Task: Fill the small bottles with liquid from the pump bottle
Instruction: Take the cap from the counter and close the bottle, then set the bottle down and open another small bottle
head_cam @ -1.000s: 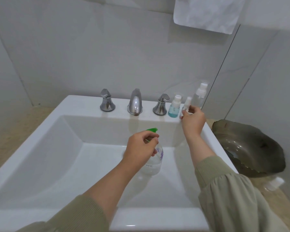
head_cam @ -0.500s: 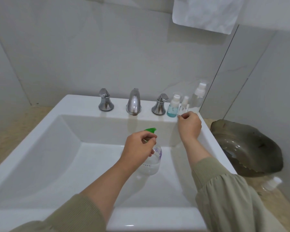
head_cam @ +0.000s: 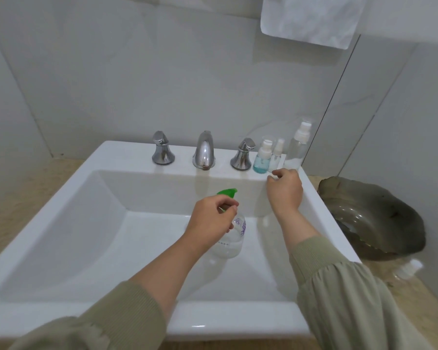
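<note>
Labels: the pump bottle (head_cam: 234, 238) is clear, with a purple leaf print on its shoulder and a line of small dark print lower down, too fine to read. Its pump head (head_cam: 228, 192) is green. I see no writing on the small bottles.

Hands: my left hand (head_cam: 213, 213) grips the pump bottle at the neck, fingers curled round it just under the green head. The bottle is inside the sink basin, right of middle. My right hand (head_cam: 285, 189) is at the back right corner of the sink rim (head_cam: 137, 157), just in front of the small bottles. Its fingers are curled, thumb close to forefinger; whether they pinch anything I cannot tell.

Small bottles: three stand in a row on the rim, right of the taps. The blue bottle (head_cam: 261, 160) holds blue liquid at its bottom. The tiny spray bottle (head_cam: 277, 155) is just beside it. The tall clear bottle (head_cam: 297, 147) stands at the corner against the wall.

Room: white square sink set in a beige stone bench (head_cam: 18, 198); pale grey tiled walls. A chrome spout (head_cam: 203, 152) stands between two chrome handles. A white towel (head_cam: 311, 18) hangs top right.

Around: a dark shell-shaped dish (head_cam: 372, 218) sits on the bench right of the sink. Near it, a clear white-capped bottle (head_cam: 410, 267) lies on the bench.
</note>
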Motion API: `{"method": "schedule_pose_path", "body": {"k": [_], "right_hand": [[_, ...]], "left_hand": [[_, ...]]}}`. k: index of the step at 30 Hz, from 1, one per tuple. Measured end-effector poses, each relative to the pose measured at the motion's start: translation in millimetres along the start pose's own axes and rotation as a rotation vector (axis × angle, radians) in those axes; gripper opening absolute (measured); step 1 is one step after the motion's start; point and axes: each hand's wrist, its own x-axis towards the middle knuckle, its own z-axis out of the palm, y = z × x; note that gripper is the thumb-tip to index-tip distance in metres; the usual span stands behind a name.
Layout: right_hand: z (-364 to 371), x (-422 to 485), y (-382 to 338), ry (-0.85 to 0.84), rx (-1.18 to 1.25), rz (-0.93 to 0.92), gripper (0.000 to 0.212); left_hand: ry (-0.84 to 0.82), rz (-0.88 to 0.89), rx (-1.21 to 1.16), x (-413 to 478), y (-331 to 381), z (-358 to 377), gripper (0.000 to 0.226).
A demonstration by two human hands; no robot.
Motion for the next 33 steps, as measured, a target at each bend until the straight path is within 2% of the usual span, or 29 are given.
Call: {"method": "schedule_pose_path", "body": {"k": [7, 11, 14, 19, 24, 26, 29, 33], "right_hand": [[-18.9, -19.9, -0.7, -0.166, -0.023, -0.001, 0.027], [-43.1, -37.0, 6.1, -0.229, -0.082, -0.038, 0.027], [-64.8, -47.1, 11.4, -0.246, -0.153, -0.073, 0.029], [-102.1, -56.8, 29.9, -0.198, -0.284, -0.105, 0.031], [-136.3, -65.0, 59.3, -0.101, -0.415, -0.099, 0.025], [-148.9, -67.3, 69.0, -0.05, -0.49, -0.07, 0.02], [-165.9, -69.0, 85.0, 0.048, -0.591, -0.012, 0.025], [-180.4, -68.7, 105.2, 0.074, -0.522, 0.093, 0.03]], "left_hand": [[-0.039, 0.05, 0.133, -9.3, -0.8, -0.2, 0.015], [0.003, 0.113, 0.224, -19.0, 5.7, 4.6, 0.014], [-0.055, 0.185, 0.364, -22.7, 13.7, 12.5, 0.016], [-0.191, 0.264, 0.547, -32.8, 17.6, 44.6, 0.021], [-0.29, 0.398, 0.675, -39.5, 25.6, 78.5, 0.043], [-0.303, 0.456, 0.68, -41.7, 29.8, 91.2, 0.045], [-0.306, 0.536, 0.682, -44.2, 36.7, 112.3, 0.046], [-0.301, 0.598, 0.692, -51.4, 40.0, 135.0, 0.047]]}}
